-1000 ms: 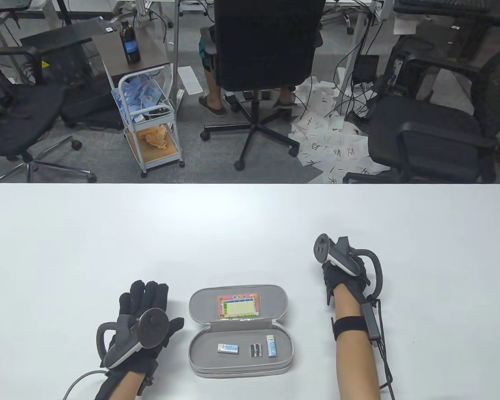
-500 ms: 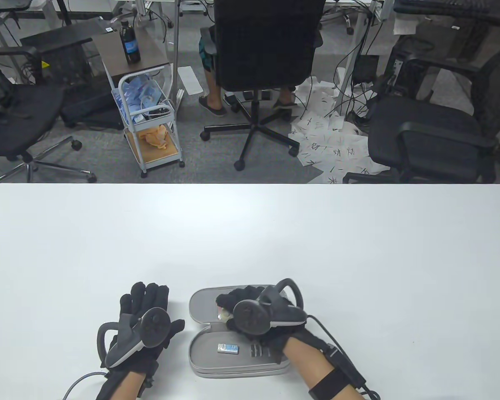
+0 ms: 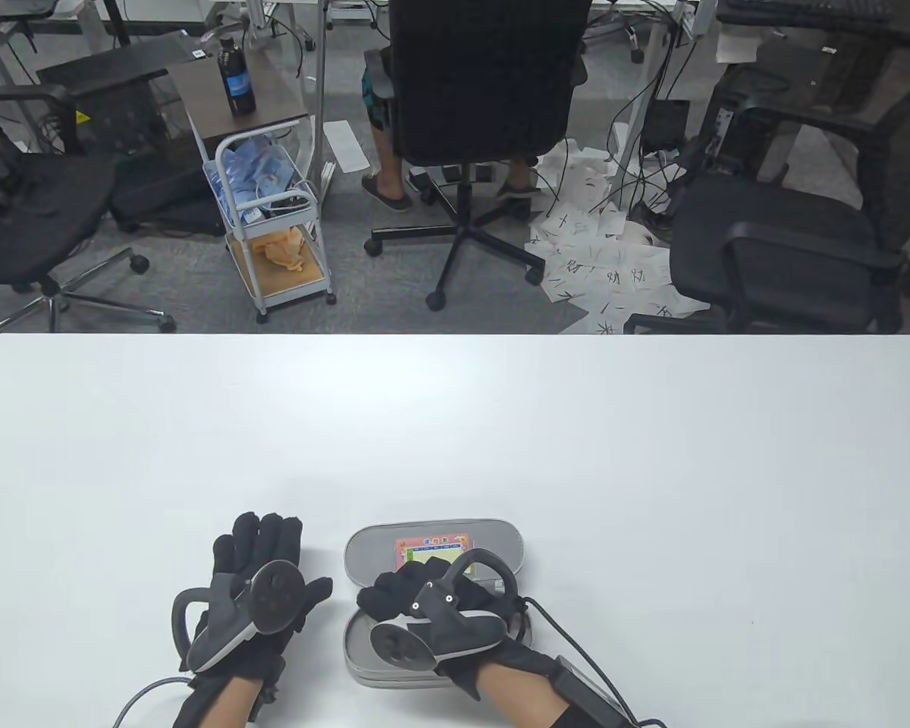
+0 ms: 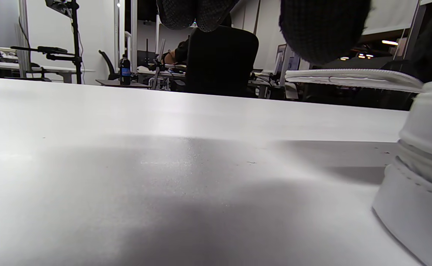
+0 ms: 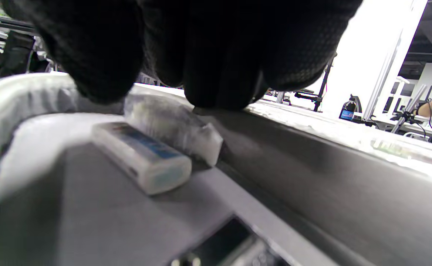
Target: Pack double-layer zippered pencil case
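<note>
The grey pencil case (image 3: 360, 547) lies open near the table's front edge, with a colourful card (image 3: 434, 547) inside its lid. My right hand (image 3: 378, 599) reaches over the lower tray's left part and hides its contents in the table view. In the right wrist view its fingertips (image 5: 219, 85) pinch a small clear-wrapped white item (image 5: 171, 125) that lies against a blue-and-white eraser (image 5: 145, 160) on the tray floor (image 5: 71, 207). A black-and-silver item (image 5: 216, 244) lies nearer the camera. My left hand (image 3: 269, 546) rests flat on the table left of the case, empty.
The white table (image 3: 455, 425) stretches wide beyond the case. In the left wrist view the case's side (image 4: 419, 177) stands at the right and its raised lid (image 4: 353, 79) behind. Office chairs and a cart (image 3: 273, 227) stand past the far edge.
My right hand came from the right side of the table, across the lid, and down to the left part of the lower tray. My left hand barely moved.
</note>
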Tool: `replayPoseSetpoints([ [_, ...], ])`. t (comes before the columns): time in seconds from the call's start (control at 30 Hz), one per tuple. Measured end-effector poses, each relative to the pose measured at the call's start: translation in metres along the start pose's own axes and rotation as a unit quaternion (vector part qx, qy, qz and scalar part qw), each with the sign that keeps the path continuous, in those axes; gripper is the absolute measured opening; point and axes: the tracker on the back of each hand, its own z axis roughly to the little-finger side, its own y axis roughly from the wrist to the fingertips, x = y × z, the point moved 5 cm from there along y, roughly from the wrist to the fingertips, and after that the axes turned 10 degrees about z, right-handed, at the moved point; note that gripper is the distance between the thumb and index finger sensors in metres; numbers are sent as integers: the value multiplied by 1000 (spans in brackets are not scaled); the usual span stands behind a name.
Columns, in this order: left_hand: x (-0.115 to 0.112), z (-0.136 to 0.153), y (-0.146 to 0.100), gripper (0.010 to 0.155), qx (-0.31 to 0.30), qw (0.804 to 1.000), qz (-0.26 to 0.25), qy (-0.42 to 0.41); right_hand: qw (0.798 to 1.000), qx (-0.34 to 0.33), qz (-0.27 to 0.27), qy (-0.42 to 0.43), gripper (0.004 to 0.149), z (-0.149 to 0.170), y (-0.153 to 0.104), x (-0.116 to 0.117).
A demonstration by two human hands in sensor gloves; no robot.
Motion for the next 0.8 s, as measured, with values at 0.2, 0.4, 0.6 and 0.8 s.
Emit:
replayPoseSetpoints([
  [0.2,-12,0,6,82,-39,996,54,-52,981,171,63,61,50,86,-24,-26],
  [0.4,-50,4,16,54,-93,938,211,-257,919,380,39,101,53,185,-94,21],
  [0.6,-53,-9,14,47,-123,941,227,-219,842,447,47,299,57,207,-124,52],
  [0.8,-57,-4,16,47,-118,935,232,-242,865,300,8,401,65,199,-117,26],
])
